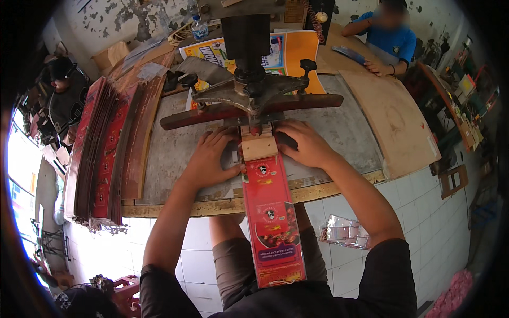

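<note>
A long red printed strip [269, 212] lies under a black metal press [253, 87], its near end hanging over the table edge above my lap. Across the strip, below the press head, sits a small pale wooden block [260, 149]. My left hand [211, 159] rests on the table left of the strip, fingers stretched toward the press and thumb at the strip's edge. To the right, my right hand [306, 144] lies with fingers apart, its tips beside the block. Neither hand is closed round anything; the press partly hides the fingertips.
Stacked red printed strips [103, 153] stand at the left. Behind the press lie colourful printed sheets [299, 53] and a plastic bottle [199, 27]. A person in blue [392, 40] sits at the far right, near a wooden board [392, 116]. Another person [66, 93] is at left.
</note>
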`<state>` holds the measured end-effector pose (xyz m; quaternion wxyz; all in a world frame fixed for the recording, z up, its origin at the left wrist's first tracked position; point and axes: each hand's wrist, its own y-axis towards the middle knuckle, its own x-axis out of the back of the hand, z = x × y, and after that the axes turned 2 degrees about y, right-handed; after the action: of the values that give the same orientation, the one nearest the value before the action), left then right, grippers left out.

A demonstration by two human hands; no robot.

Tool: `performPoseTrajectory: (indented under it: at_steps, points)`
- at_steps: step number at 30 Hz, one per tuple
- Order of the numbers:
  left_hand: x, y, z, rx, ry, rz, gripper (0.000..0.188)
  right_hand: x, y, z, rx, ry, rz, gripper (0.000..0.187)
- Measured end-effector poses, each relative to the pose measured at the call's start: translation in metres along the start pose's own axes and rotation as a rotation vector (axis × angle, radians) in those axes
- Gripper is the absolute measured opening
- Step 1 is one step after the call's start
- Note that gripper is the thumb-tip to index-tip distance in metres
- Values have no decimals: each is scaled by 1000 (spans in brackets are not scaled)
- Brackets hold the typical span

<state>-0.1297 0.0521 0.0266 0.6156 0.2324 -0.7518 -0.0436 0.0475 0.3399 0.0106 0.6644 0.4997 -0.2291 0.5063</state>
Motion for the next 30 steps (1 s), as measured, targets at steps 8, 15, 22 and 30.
performPoseTrajectory:
  at_steps: [8,15,22,30]
  points:
    - [2,2,-2,-5,-24,-21,77,1,2,3,4,-10,-10,50]
    - [1,-2,0,0,-30,-26,78,1,3,0,23,-14,-6,48]
    - [-2,-3,2,1,-45,-51,79,4,3,7,2,-28,2,47]
    - [-2,-5,4,7,-32,-34,79,1,5,6,-4,-22,4,47]
